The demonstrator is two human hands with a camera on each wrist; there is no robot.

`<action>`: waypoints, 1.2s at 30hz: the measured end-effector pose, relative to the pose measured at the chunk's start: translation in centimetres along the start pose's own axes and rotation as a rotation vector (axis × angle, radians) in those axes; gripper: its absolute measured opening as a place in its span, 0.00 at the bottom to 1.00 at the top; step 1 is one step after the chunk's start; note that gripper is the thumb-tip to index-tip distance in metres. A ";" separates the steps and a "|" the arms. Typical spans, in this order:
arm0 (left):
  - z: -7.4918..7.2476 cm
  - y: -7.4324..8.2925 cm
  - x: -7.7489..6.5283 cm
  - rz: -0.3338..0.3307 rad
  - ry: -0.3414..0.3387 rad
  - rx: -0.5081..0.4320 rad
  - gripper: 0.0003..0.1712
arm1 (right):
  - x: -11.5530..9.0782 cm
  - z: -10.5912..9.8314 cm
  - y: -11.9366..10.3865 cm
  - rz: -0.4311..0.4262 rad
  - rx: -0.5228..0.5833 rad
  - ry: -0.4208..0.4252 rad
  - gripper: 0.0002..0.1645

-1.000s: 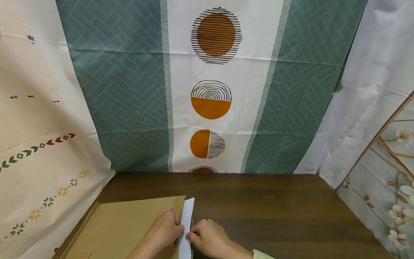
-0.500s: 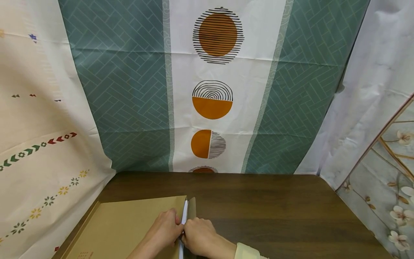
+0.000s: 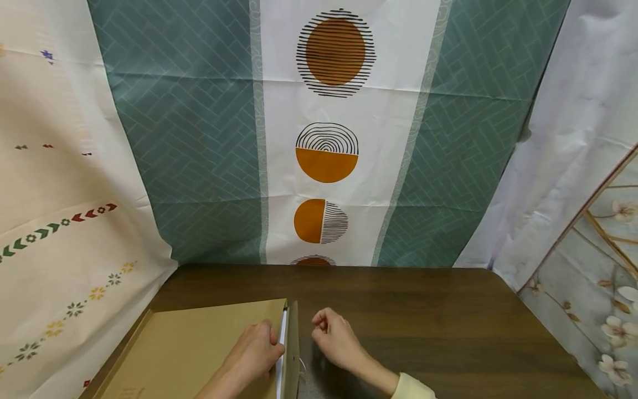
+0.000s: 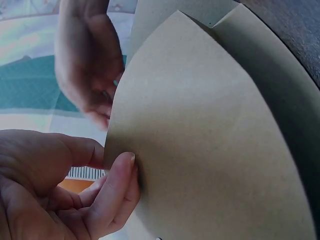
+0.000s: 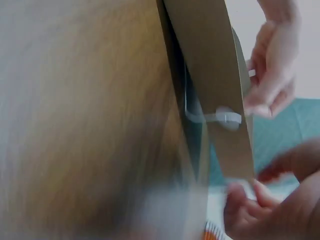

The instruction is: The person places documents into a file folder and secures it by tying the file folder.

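Note:
A brown cardboard file box [image 3: 199, 338] lies at the front left of the table in the head view. My left hand [image 3: 254, 349] pinches the edge of its cover, thumb and fingers on either side of the board [image 4: 185, 110] in the left wrist view. White paper [image 3: 279, 377] shows as a narrow strip inside the opening. Along that side the flap [image 3: 292, 349] stands up, with a thin white string [image 3: 303, 364] at its outer face. To the right of the flap, my right hand [image 3: 339, 341] is apart from the box, fingers loosely bent, nothing visible in them.
The dark wooden table [image 3: 423, 321] extends to the right and behind the box. A patterned cloth [image 3: 324, 166] hangs at the table's back edge, with a cream cloth [image 3: 75, 249] on the left and a floral one [image 3: 588, 288] on the right.
My right hand first folded the white paper's edge leftward into the box, then moved off to the right. The flap now stands more upright. My left hand has kept its place on the cover.

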State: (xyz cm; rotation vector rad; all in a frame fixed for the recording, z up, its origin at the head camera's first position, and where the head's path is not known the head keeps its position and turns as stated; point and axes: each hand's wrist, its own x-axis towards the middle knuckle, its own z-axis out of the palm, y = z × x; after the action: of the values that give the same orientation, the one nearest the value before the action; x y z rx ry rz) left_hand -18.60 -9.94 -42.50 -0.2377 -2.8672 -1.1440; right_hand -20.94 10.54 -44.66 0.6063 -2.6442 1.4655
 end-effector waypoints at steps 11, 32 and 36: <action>0.0 0.2 0.1 -0.009 -0.032 -0.010 0.11 | -1.0 0.0 0.7 0.233 0.236 -0.414 0.07; 0.4 -1.1 1.8 0.303 -0.191 0.239 0.12 | -1.2 -3.5 2.2 0.288 0.605 -0.247 0.19; 0.2 -1.2 2.7 0.341 -0.374 0.325 0.27 | -0.7 -5.2 2.2 0.296 0.591 -0.228 0.18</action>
State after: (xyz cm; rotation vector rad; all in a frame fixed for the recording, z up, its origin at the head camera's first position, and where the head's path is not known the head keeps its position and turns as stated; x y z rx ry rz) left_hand -21.42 -10.32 -43.25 -0.9672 -3.0848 -0.6153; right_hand -21.81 16.11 -43.76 0.4385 -2.5195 2.4366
